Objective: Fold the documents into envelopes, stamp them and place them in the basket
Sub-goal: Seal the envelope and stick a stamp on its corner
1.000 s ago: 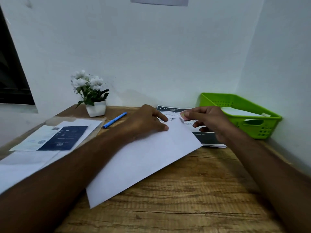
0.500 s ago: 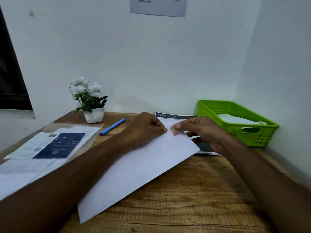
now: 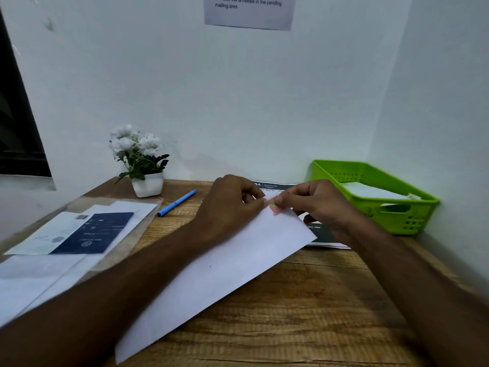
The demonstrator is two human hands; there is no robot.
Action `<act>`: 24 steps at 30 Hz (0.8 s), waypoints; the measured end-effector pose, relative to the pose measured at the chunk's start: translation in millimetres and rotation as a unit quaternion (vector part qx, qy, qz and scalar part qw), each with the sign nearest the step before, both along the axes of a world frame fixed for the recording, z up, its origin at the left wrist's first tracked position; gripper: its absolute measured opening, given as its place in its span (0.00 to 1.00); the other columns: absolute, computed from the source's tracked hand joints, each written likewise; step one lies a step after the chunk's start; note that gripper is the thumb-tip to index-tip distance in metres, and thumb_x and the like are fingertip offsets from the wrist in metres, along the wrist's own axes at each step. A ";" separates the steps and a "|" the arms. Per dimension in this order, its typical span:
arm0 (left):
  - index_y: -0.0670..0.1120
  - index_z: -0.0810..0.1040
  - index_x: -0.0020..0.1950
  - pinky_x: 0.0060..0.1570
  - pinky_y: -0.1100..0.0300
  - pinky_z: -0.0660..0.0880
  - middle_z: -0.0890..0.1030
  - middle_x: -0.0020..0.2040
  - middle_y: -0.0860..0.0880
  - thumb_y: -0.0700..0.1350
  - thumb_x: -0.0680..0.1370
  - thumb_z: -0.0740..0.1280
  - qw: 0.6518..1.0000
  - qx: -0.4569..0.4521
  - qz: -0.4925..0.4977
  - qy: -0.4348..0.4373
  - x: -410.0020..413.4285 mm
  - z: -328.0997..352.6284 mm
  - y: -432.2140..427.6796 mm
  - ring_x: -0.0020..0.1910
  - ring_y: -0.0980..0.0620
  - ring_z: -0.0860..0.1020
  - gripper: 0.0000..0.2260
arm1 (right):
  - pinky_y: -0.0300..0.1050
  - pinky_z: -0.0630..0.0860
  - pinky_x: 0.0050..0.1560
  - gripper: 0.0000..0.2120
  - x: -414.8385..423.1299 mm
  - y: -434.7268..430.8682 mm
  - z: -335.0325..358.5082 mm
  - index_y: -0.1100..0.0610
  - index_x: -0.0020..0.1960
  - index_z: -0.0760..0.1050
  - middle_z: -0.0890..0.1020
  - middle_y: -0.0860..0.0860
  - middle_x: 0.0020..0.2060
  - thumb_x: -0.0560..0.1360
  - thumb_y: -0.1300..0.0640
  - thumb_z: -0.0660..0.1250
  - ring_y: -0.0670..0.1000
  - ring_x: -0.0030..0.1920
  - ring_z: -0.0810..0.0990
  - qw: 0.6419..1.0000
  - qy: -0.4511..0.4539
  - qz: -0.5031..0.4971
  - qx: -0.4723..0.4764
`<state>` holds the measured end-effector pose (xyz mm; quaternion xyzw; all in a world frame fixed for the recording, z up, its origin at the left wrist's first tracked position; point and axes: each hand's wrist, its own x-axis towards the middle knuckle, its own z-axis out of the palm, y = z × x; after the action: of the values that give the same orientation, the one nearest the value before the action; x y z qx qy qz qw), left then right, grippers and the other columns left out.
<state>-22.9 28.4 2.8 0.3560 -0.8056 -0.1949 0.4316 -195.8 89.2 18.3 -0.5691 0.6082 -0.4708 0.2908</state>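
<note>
The white envelope (image 3: 225,266) is lying slantwise on the wooden desk (image 3: 291,319), its near corner pointing toward the front edge and its far corner lying under the two hands. The right hand (image 3: 320,205) is pinching a small pink and green stamp (image 3: 274,205) between thumb and fingertip at that far corner. The left hand (image 3: 227,207) is resting on the envelope with curled fingers reaching the stamp's left edge; whether it is gripping the stamp or only pressing the paper is hard to tell. Bare wood is showing on the near right of the envelope.

The green plastic basket (image 3: 397,221) is sitting in the right corner against both walls, with white paper (image 3: 370,192) lying inside. A printed sheet (image 3: 321,235) is lying between the envelope and the basket, partly under the right hand. A blue pen (image 3: 176,203) and a potted white flower (image 3: 141,165) are sitting at the left rear, with a clear folder of documents (image 3: 79,231) lying along the left edge. A notice (image 3: 248,11) is hanging on the back wall.
</note>
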 end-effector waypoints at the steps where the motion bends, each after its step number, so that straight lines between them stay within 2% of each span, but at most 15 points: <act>1: 0.56 0.80 0.34 0.32 0.59 0.71 0.77 0.26 0.55 0.48 0.69 0.73 1.000 0.004 -0.003 0.004 -0.2 -0.7 -0.4 0.25 0.61 0.71 0.05 | 0.33 0.67 0.26 0.02 0.2 0.1 0.2 0.55 0.40 0.86 0.83 0.51 0.34 0.67 0.58 0.76 0.42 0.28 0.74 1.000 0.004 0.000 -0.006; 2: 0.56 0.80 0.35 0.32 0.58 0.72 0.77 0.25 0.55 0.51 0.67 0.72 1.000 0.008 -0.005 0.005 -0.5 -0.9 -0.6 0.25 0.62 0.71 0.02 | 0.32 0.66 0.25 0.01 0.4 0.2 0.1 0.55 0.39 0.86 0.83 0.51 0.34 0.68 0.58 0.76 0.41 0.27 0.73 1.000 0.005 0.002 -0.012; 4: 0.54 0.81 0.36 0.32 0.56 0.73 0.78 0.26 0.55 0.57 0.64 0.69 1.000 0.010 -0.002 0.002 -0.9 -1.2 -0.6 0.25 0.62 0.72 0.08 | 0.31 0.66 0.25 0.01 0.9 0.7 -0.3 0.55 0.38 0.85 0.83 0.52 0.34 0.67 0.57 0.76 0.41 0.27 0.72 1.000 0.008 0.007 -0.021; 6: 0.55 0.81 0.35 0.32 0.55 0.74 0.78 0.26 0.54 0.59 0.64 0.69 1.000 0.001 0.005 0.001 -1.4 -1.8 -0.3 0.25 0.61 0.72 0.09 | 0.31 0.65 0.25 0.03 1.7 0.9 -1.3 0.56 0.39 0.86 0.83 0.53 0.35 0.67 0.57 0.76 0.41 0.28 0.72 1.000 0.009 0.005 -0.027; 10: 0.56 0.80 0.32 0.33 0.51 0.75 0.79 0.26 0.53 0.55 0.65 0.68 1.000 -0.017 0.019 0.001 -1.2 -2.8 1.3 0.25 0.60 0.72 0.04 | 0.31 0.66 0.25 0.05 3.2 0.3 -2.1 0.60 0.43 0.85 0.83 0.54 0.34 0.68 0.59 0.76 0.40 0.26 0.72 0.999 0.002 0.001 -0.038; 15: 0.56 0.80 0.33 0.33 0.49 0.77 0.79 0.27 0.53 0.54 0.66 0.67 0.999 -0.028 0.026 0.003 -1.3 -2.7 1.1 0.26 0.59 0.72 0.04 | 0.29 0.65 0.24 0.03 4.5 -1.3 -2.4 0.61 0.43 0.85 0.82 0.50 0.29 0.69 0.62 0.76 0.38 0.25 0.72 0.999 -0.004 -0.004 -0.054; 20: 0.57 0.80 0.32 0.33 0.49 0.77 0.80 0.27 0.55 0.53 0.69 0.71 0.999 -0.025 0.025 0.011 -0.6 -3.3 -0.9 0.26 0.59 0.74 0.05 | 0.36 0.66 0.27 0.01 5.2 -3.3 -4.6 0.57 0.39 0.85 0.83 0.54 0.32 0.68 0.59 0.76 0.46 0.32 0.74 0.998 -0.005 -0.023 -0.056; 24: 0.54 0.82 0.34 0.34 0.52 0.76 0.81 0.28 0.52 0.48 0.71 0.74 0.999 -0.029 0.028 0.011 -1.0 -3.7 -1.5 0.27 0.59 0.74 0.05 | 0.37 0.67 0.28 0.02 6.0 -2.4 -3.9 0.56 0.38 0.85 0.83 0.54 0.34 0.67 0.59 0.77 0.46 0.33 0.75 0.998 0.000 -0.025 -0.060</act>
<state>-23.8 26.8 -0.9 0.3635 -0.7958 -0.1634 0.4559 -189.8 86.8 14.4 -0.5705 0.5929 -0.5133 0.2440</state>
